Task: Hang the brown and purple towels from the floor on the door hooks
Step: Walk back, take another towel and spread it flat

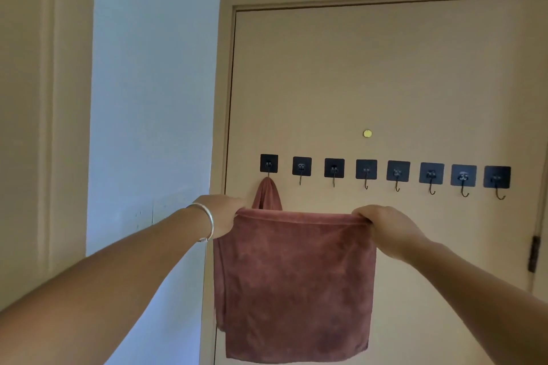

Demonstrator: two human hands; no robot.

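A brown towel (pixel 296 281) hangs flat in front of the tan door (pixel 385 74). Its loop (pixel 267 192) is caught on the leftmost hook (pixel 269 163) of a row of several black adhesive hooks. My left hand (pixel 221 213), with a silver bangle on the wrist, grips the towel's top left corner. My right hand (pixel 385 228) grips the top right corner, so the top edge is stretched level between them. The second hook (pixel 302 167) and the others to its right are bare. No purple towel is in view.
A small yellow round dot (pixel 367 133) sits on the door above the hooks. A dark hinge (pixel 533 253) is at the door's right edge. A pale blue wall (pixel 154 98) lies left of the door frame, with a tan panel (pixel 44 98) at far left.
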